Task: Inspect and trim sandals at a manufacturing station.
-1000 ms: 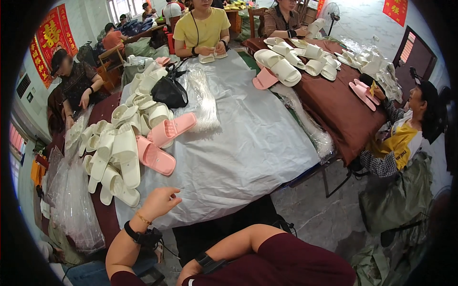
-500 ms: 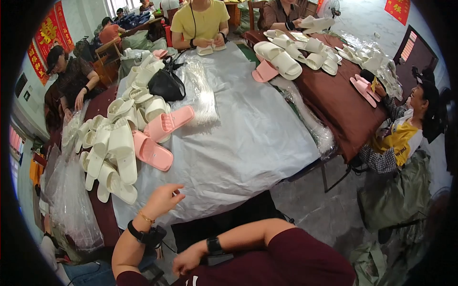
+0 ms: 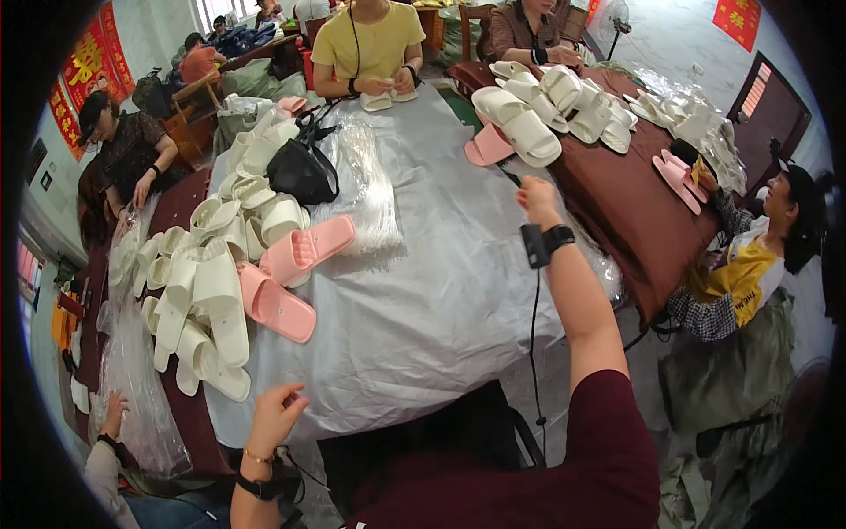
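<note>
My left hand (image 3: 276, 414) hovers over the near left edge of the sheet-covered table (image 3: 423, 291), fingers loosely bent and apart, holding nothing. Beside it lie a pile of white slippers (image 3: 220, 291) and two pink slippers (image 3: 278, 302) on the table. My right arm stretches forward over the table's right side. The fingers of my right hand (image 3: 538, 201) are curled together, and whether anything is in them is hidden. Just beyond that hand are a pink slipper (image 3: 487, 145) and a white slipper (image 3: 518, 123) on the brown-covered table.
A black bag (image 3: 302, 167) and a bundle of clear plastic strips (image 3: 366, 189) lie on the sheet. Clear plastic bags (image 3: 137, 388) hang at the left. A person in yellow (image 3: 374, 44) handles white slippers across the table; another person (image 3: 775, 229) sits by pink slippers (image 3: 679, 181) at right.
My right hand has swung from near my body out over the table's right side. My left hand has moved down, nearer to me. Across the table, a person no longer lifts white slippers.
</note>
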A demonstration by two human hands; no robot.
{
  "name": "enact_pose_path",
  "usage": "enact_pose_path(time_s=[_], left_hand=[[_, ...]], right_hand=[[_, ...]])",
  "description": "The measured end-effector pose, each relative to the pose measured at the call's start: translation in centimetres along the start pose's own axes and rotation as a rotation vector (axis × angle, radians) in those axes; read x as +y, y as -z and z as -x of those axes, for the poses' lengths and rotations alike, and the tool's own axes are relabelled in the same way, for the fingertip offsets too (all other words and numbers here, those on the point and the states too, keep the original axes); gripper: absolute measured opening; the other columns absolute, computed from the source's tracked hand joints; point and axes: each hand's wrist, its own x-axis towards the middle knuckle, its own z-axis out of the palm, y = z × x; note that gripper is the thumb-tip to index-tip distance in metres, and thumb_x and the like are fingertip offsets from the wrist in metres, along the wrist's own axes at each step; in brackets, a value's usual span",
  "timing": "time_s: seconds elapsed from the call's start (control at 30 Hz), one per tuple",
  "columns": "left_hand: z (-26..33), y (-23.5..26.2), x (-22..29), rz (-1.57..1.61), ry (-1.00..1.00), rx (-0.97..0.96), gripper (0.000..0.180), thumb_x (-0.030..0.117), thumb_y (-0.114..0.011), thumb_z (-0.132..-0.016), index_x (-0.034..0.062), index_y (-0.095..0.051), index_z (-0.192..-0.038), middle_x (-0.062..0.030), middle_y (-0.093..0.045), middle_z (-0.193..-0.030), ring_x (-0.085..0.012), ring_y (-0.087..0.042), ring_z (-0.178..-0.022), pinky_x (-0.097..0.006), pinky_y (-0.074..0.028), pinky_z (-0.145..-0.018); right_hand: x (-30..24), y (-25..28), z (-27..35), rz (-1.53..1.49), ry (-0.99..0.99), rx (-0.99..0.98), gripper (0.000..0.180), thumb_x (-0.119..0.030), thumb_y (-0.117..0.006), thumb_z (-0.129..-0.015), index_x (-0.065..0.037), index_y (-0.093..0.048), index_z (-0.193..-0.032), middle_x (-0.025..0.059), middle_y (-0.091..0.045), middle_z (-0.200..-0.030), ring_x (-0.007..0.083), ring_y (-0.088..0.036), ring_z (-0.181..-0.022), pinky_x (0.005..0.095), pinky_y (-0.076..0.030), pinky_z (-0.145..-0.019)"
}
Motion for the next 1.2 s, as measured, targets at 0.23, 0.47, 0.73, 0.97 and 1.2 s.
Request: enact_pose_path(time_s=[0.23,0.47,0.73,0.97,1.2], left_hand=[[1.5,-0.2,-1.5,0.131,0.21,-0.036,0.031,0.015,-0.068,-0.08,-0.0008,-0.065,-0.107,-0.008,-0.067,-0.08,-0.0113,-0.061,-0.07,-0.025,-0.05,-0.066],[2.5,0.4,-1.0,0.145,0.306,-0.019,0.032,0.019,-0.067,-0.082,0.0026,-0.065,-0.109,-0.0073,-0.068,-0.083,-0.0122,-0.062,-0.073,-0.026,-0.05,-0.069],[0.8,-0.6,1.4,0.188,0.167,-0.098,0.031,0.017,-0.065,-0.085,0.0034,-0.064,-0.113,-0.0029,-0.065,-0.082,-0.0093,-0.057,-0.074,-0.025,-0.048,-0.068],[-1.9,-3.5,4.5,0.333,0.065,-0.127,0.045,0.027,-0.065,-0.086,0.0064,-0.056,-0.125,-0.0083,-0.066,-0.099,-0.0165,-0.063,-0.082,-0.029,-0.05,-0.073],[-4.2,-9.5,8.6,0.669,-0.094,-0.115,0.057,0.021,-0.067,-0.086,0.0024,-0.043,-0.134,-0.0055,-0.059,-0.113,-0.0137,-0.056,-0.103,-0.029,-0.049,-0.083]], right_hand=[[-1.4,4.0,-10.7,-0.171,-0.051,0.195,0.033,-0.027,-0.066,-0.08,-0.001,-0.058,-0.098,0.0086,-0.058,-0.077,0.0203,-0.057,-0.06,0.0317,-0.046,-0.046],[-1.3,-0.2,-11.0,-0.176,-0.009,0.082,0.036,-0.033,-0.072,-0.077,-0.004,-0.065,-0.098,0.0058,-0.066,-0.077,0.0174,-0.057,-0.05,0.0312,-0.043,-0.042],[-1.8,-1.8,-5.8,-0.451,-0.231,0.003,0.021,-0.021,-0.072,-0.074,-0.012,-0.061,-0.09,-0.0006,-0.063,-0.074,0.0111,-0.056,-0.055,0.0242,-0.047,-0.046],[3.1,-4.6,11.6,-0.681,-0.484,-0.582,0.027,-0.02,-0.065,-0.08,-0.009,-0.055,-0.102,0.0047,-0.061,-0.083,0.0187,-0.057,-0.06,0.028,-0.048,-0.051],[4.5,-8.5,35.2,-0.677,-0.721,-0.675,0.032,-0.017,-0.064,-0.082,-0.009,-0.054,-0.112,0.0048,-0.061,-0.101,0.0199,-0.059,-0.09,0.035,-0.048,-0.077]])
